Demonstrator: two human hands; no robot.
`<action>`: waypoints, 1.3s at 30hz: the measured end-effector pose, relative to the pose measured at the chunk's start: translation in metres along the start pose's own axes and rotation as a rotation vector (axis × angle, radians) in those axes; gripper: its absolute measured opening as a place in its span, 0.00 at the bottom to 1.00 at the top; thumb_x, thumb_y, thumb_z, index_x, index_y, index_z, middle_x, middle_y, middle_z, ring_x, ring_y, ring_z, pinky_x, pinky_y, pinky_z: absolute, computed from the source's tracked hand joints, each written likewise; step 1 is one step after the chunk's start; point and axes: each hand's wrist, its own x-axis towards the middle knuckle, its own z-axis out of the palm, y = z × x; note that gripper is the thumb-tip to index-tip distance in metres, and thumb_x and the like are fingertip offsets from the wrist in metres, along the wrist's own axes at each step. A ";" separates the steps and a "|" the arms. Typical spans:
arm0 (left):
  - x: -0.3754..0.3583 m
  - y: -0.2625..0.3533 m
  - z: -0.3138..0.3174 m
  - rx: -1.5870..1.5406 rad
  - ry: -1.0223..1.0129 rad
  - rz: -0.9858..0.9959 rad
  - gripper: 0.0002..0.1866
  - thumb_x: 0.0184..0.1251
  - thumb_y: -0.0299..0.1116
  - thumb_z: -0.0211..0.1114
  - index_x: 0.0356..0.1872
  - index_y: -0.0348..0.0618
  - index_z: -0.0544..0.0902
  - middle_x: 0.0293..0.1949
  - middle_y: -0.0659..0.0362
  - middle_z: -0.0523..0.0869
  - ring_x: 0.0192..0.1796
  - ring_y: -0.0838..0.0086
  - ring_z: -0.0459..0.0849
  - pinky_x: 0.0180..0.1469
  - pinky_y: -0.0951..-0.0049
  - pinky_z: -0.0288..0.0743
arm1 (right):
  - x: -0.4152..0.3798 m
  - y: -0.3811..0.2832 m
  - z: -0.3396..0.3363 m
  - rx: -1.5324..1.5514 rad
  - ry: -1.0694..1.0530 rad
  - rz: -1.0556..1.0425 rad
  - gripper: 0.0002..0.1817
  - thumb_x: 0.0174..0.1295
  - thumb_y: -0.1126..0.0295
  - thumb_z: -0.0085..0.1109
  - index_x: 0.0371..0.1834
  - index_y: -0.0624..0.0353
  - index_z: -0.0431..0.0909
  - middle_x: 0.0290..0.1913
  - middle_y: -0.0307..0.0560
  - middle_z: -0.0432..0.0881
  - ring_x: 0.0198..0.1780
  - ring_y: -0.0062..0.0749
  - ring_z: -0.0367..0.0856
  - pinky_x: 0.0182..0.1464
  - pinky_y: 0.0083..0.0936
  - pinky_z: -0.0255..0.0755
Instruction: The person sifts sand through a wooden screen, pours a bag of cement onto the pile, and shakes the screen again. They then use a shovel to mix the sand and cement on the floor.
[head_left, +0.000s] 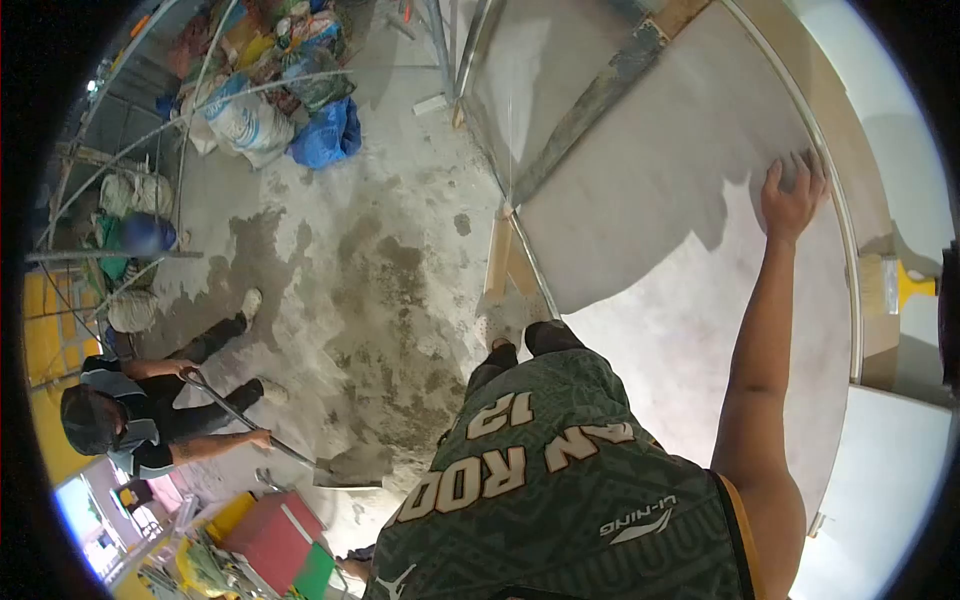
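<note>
My right hand [795, 195] reaches out on an extended arm to the far right edge of a large smooth grey panel [640, 220]. Its fingers are spread apart and touch the surface beside a pale metal edge strip [835, 210]; nothing shows in them. A shadow covers the panel's upper part, while its lower part is brightly lit. Of my left hand [354, 568], only a small patch shows past my jersey at the bottom, near something dark. Its fingers cannot be made out. A flat brush [885, 285] with a yellow handle lies right of the strip.
At left, a co-worker [110, 420] grips a long-handled tool [235, 412] with a wide flat head on the wet, stained concrete floor [400, 190]. Filled sacks [250, 120] and a blue bag [328, 133] lie behind scaffold poles [300, 77]. A red box [270, 540] stands at lower left.
</note>
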 end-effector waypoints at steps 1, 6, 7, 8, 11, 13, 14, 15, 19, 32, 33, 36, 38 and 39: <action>0.000 0.000 -0.002 0.002 0.003 0.003 0.21 0.68 0.55 0.60 0.34 0.44 0.75 0.24 0.63 0.74 0.24 0.76 0.74 0.28 0.68 0.73 | 0.000 0.001 0.004 0.009 -0.004 -0.011 0.14 0.55 0.66 0.68 0.45 0.55 0.82 0.60 0.49 0.77 0.66 0.51 0.69 0.67 0.49 0.63; -0.002 0.002 -0.006 0.017 0.000 0.004 0.21 0.68 0.54 0.60 0.34 0.44 0.75 0.24 0.63 0.74 0.24 0.76 0.73 0.28 0.68 0.73 | -0.006 0.008 0.010 -0.047 0.021 -0.016 0.16 0.54 0.62 0.69 0.45 0.53 0.82 0.59 0.48 0.77 0.65 0.52 0.70 0.66 0.51 0.64; -0.002 0.002 -0.006 0.015 -0.001 0.002 0.21 0.68 0.54 0.60 0.34 0.44 0.75 0.24 0.63 0.74 0.24 0.76 0.73 0.27 0.68 0.72 | -0.006 0.008 0.009 -0.053 0.023 -0.015 0.16 0.54 0.62 0.69 0.45 0.53 0.82 0.59 0.48 0.77 0.65 0.52 0.70 0.66 0.51 0.64; -0.003 0.001 -0.006 0.014 -0.001 0.005 0.21 0.68 0.54 0.60 0.34 0.44 0.75 0.24 0.63 0.74 0.24 0.76 0.73 0.27 0.68 0.72 | -0.007 0.007 0.009 -0.053 0.022 -0.007 0.16 0.54 0.62 0.69 0.45 0.52 0.82 0.59 0.48 0.77 0.65 0.52 0.70 0.66 0.51 0.64; -0.006 0.000 -0.008 0.016 -0.002 -0.002 0.21 0.68 0.54 0.60 0.34 0.44 0.75 0.24 0.63 0.74 0.24 0.76 0.73 0.27 0.68 0.72 | -0.005 0.005 0.007 -0.055 0.020 -0.011 0.16 0.54 0.61 0.69 0.45 0.51 0.82 0.59 0.48 0.77 0.65 0.52 0.70 0.66 0.52 0.64; -0.005 -0.003 -0.012 0.010 0.005 -0.005 0.21 0.68 0.54 0.60 0.34 0.44 0.75 0.24 0.63 0.74 0.24 0.76 0.73 0.27 0.68 0.72 | -0.004 -0.001 0.008 -0.052 0.022 -0.028 0.16 0.55 0.61 0.69 0.45 0.51 0.82 0.59 0.48 0.78 0.65 0.52 0.70 0.66 0.52 0.64; -0.004 -0.005 -0.017 0.007 0.008 -0.008 0.21 0.68 0.54 0.60 0.34 0.44 0.75 0.23 0.63 0.74 0.24 0.76 0.73 0.27 0.68 0.72 | -0.004 -0.002 0.007 -0.094 0.002 -0.025 0.16 0.55 0.60 0.69 0.45 0.51 0.82 0.59 0.47 0.78 0.65 0.52 0.70 0.66 0.51 0.64; -0.004 -0.007 -0.021 0.003 0.015 -0.014 0.21 0.68 0.54 0.60 0.34 0.44 0.75 0.23 0.63 0.74 0.24 0.76 0.73 0.27 0.68 0.72 | -0.003 -0.004 0.007 -0.130 -0.016 -0.025 0.16 0.55 0.60 0.69 0.45 0.51 0.82 0.58 0.47 0.78 0.65 0.52 0.70 0.66 0.51 0.64; -0.008 -0.018 -0.038 -0.025 0.042 -0.027 0.21 0.68 0.54 0.60 0.33 0.44 0.74 0.23 0.63 0.74 0.23 0.76 0.73 0.27 0.68 0.72 | -0.003 -0.002 0.013 -0.057 0.044 -0.019 0.16 0.56 0.59 0.69 0.45 0.53 0.83 0.57 0.47 0.80 0.64 0.51 0.71 0.65 0.49 0.64; -0.018 -0.019 -0.034 -0.085 0.036 -0.035 0.21 0.68 0.54 0.60 0.33 0.45 0.74 0.23 0.63 0.74 0.23 0.76 0.73 0.26 0.69 0.72 | -0.003 -0.002 0.013 -0.128 0.116 -0.032 0.16 0.53 0.59 0.70 0.43 0.52 0.81 0.57 0.46 0.79 0.60 0.51 0.74 0.62 0.47 0.69; -0.019 -0.021 -0.035 -0.092 0.038 -0.037 0.21 0.68 0.54 0.60 0.33 0.45 0.74 0.23 0.63 0.74 0.23 0.76 0.73 0.26 0.69 0.72 | -0.003 0.001 0.016 -0.142 0.114 -0.057 0.16 0.53 0.59 0.70 0.43 0.52 0.81 0.56 0.46 0.80 0.59 0.50 0.76 0.61 0.48 0.69; -0.025 -0.026 -0.040 -0.124 0.050 -0.051 0.20 0.68 0.54 0.60 0.33 0.45 0.74 0.23 0.63 0.74 0.23 0.76 0.73 0.25 0.69 0.72 | -0.002 0.001 0.019 -0.127 0.134 -0.086 0.15 0.54 0.59 0.70 0.42 0.52 0.82 0.54 0.47 0.82 0.57 0.48 0.78 0.61 0.48 0.69; -0.030 -0.027 -0.045 -0.147 0.062 -0.054 0.20 0.68 0.54 0.60 0.33 0.45 0.74 0.23 0.63 0.74 0.22 0.76 0.72 0.25 0.69 0.72 | -0.001 -0.004 0.018 -0.131 0.130 -0.072 0.15 0.54 0.59 0.70 0.41 0.52 0.82 0.53 0.47 0.82 0.58 0.48 0.78 0.61 0.47 0.69; -0.031 -0.027 -0.049 -0.154 0.067 -0.056 0.20 0.68 0.53 0.60 0.33 0.45 0.74 0.23 0.63 0.74 0.22 0.76 0.72 0.25 0.69 0.72 | -0.001 -0.004 0.019 -0.158 0.123 -0.057 0.14 0.55 0.59 0.70 0.40 0.52 0.83 0.52 0.47 0.83 0.58 0.47 0.77 0.61 0.47 0.69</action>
